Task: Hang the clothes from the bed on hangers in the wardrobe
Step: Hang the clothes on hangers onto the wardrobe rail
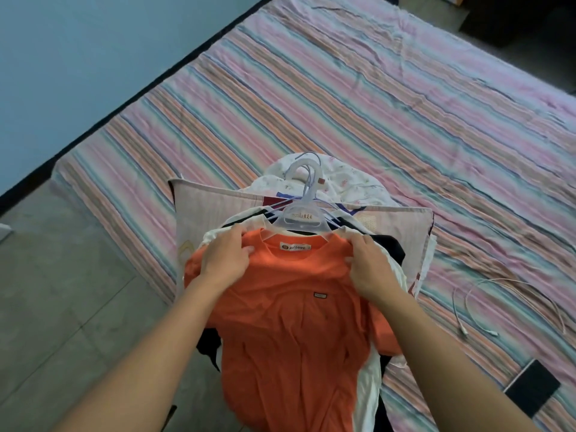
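A white cable (486, 307) and dark phone (531, 386) lie near the bed's (343, 104) near edge. Left hand (226, 257) and right hand (369, 265) pinch the orange T-shirt's (293, 322) shoulders on a clear hanger (300, 218), atop stacked garments at that edge.

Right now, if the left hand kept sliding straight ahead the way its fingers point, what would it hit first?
The left hand grips the orange shirt at the shoulder, fingers aimed toward the collar. It would probably meet the clear hanger first, though depth is unclear.

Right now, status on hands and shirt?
Left hand and right hand grip orange shirt at its shoulders. Clear hanger sits in collar, atop clothes pile. White cable lies right, clear of work.
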The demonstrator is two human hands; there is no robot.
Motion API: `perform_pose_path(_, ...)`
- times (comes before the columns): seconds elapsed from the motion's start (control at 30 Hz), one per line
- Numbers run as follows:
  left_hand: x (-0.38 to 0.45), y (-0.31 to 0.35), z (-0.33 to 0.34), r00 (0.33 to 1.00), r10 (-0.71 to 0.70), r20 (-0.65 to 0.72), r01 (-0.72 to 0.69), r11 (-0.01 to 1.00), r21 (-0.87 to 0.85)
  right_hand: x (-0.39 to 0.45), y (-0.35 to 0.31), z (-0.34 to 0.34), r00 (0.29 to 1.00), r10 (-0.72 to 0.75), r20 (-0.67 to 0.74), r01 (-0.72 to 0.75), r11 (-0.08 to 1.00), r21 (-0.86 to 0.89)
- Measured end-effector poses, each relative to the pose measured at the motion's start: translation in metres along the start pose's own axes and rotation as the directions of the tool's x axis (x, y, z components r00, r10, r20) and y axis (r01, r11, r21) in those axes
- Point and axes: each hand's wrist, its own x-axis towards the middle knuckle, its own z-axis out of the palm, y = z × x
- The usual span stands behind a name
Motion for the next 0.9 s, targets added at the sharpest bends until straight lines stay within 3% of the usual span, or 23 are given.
perform_pose_path(0.27,-0.046,-0.004,-0.073,0.997,0.068,-0.036,-0.075,0.974,-0.216,-0.034,-0.034,-0.046,0.999,-0.050,-0.022,0.051,0.997,0.061)
perform_pose_path(0.5,-0.127,-0.022,-0.139,0.971,0.189,-0.145,-0.232,0.886,-0.401,-0.095,-0.079,-0.095,0.974,-0.204,-0.100,0.217,0.966,0.138)
perform_pose_path(0.77,-0.247,-0.055,-0.232,0.944,0.189,-0.269,-0.315,0.753,-0.577,-0.196,-0.157,-0.155,0.892,-0.418,-0.170,0.440,0.890,0.122)
perform_pose_path(0.9,-0.313,-0.072,-0.274,0.917,0.167,-0.361,-0.363,0.724,-0.587,-0.248,-0.202,-0.179,0.838,-0.511,-0.193,0.534,0.840,0.094)
